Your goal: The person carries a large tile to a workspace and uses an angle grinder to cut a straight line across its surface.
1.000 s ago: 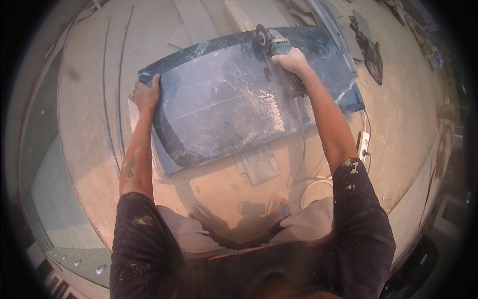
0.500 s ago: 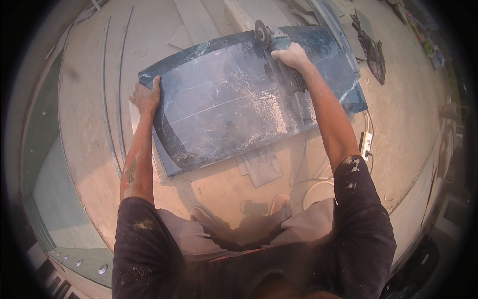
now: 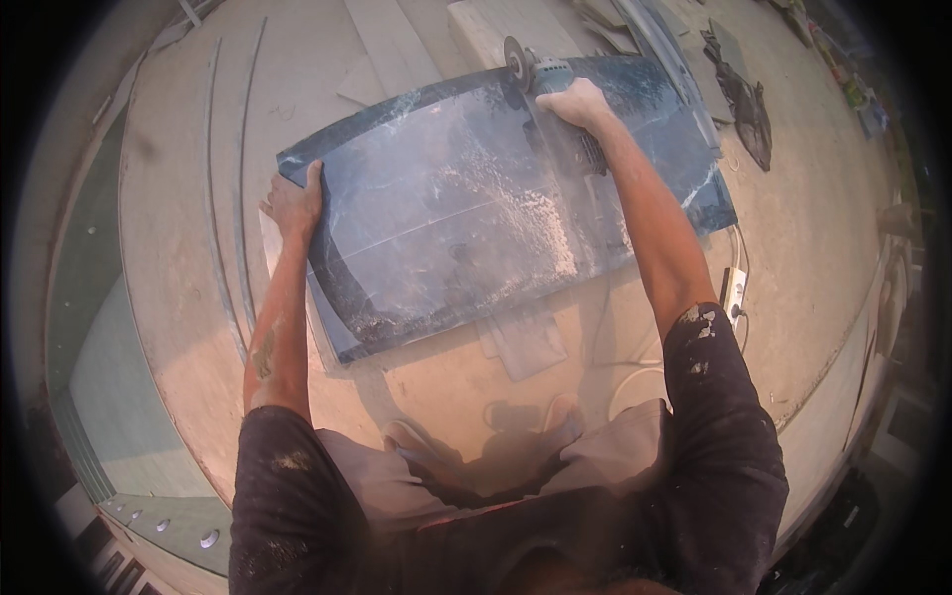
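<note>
A large dark blue marble-look slab [image 3: 412, 243] lies crosswise in front of me, with pale dust and a thin straight line on its face. My left hand [image 3: 294, 198] grips its far-left edge near the corner, thumb on top. My right hand [image 3: 580, 104] is closed on an angle grinder [image 3: 550, 75] over the slab, right of its middle, with the grinder's disc at the far edge. Haze hangs around the tool, partly blurring its lower body. A pale offcut [image 3: 524, 349] shows under the slab's near side.
Two long metal strips [image 3: 211, 188] lie at the left and a metal bar [image 3: 654, 40] at the back right, near a crumpled dark bag [image 3: 749, 124]. Pale boards [image 3: 382, 35] lie behind the slab. A white power strip [image 3: 734, 290] with cables is at the right. My sandalled feet stand below.
The slab, hands and surroundings sit slightly lower in the picture. The dust haze over the right part of the slab and its near edge has thickened.
</note>
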Available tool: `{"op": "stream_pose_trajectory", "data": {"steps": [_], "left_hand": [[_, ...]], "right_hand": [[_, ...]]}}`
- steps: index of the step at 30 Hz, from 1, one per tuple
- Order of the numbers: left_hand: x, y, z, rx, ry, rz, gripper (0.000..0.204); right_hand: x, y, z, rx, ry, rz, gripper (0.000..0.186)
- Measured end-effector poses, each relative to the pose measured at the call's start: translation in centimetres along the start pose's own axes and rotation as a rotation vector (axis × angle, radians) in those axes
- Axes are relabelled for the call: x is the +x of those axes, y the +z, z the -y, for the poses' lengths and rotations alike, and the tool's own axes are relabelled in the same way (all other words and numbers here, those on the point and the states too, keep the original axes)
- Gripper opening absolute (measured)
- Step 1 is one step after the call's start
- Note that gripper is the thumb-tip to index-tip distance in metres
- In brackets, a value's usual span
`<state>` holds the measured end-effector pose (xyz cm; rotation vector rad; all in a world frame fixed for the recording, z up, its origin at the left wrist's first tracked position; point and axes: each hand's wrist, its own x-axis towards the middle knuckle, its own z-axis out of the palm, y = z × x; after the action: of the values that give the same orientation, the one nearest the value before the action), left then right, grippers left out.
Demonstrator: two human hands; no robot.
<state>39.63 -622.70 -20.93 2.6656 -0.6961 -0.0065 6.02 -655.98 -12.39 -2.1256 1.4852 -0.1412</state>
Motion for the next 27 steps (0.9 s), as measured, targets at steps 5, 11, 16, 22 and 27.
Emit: {"op": "stream_pose_trajectory", "data": {"steps": [5, 11, 16, 22, 27], "left_hand": [[-0.2, -0.4, -0.1, -0.013, -0.007, 0.000, 0.101], [-0.1, -0.2, -0.7, -0.038, -0.007, 0.011, 0.101], [0.7, 0.5, 1.2, 0.014, 0.030, -0.144, 0.098], [-7.9, 1.8, -9.5, -0.101, 0.752, -0.130, 0.094], [-22.8, 2.4, -22.7, -0.207, 1.290, 0.296, 0.093]], "right_hand": [[-0.4, -0.5, 0.4, 0.033, 0.007, 0.027, 0.070], [-1.3, -1.4, -2.3, 0.272, 0.010, -0.002, 0.063], [-6.2, -4.1, -3.6, 0.490, -0.033, -0.027, 0.053], [-13.7, -8.1, -11.3, 0.689, 0.047, -0.186, 0.045], [-19.6, -11.3, -14.9, 0.850, 0.121, -0.276, 0.039]]}}
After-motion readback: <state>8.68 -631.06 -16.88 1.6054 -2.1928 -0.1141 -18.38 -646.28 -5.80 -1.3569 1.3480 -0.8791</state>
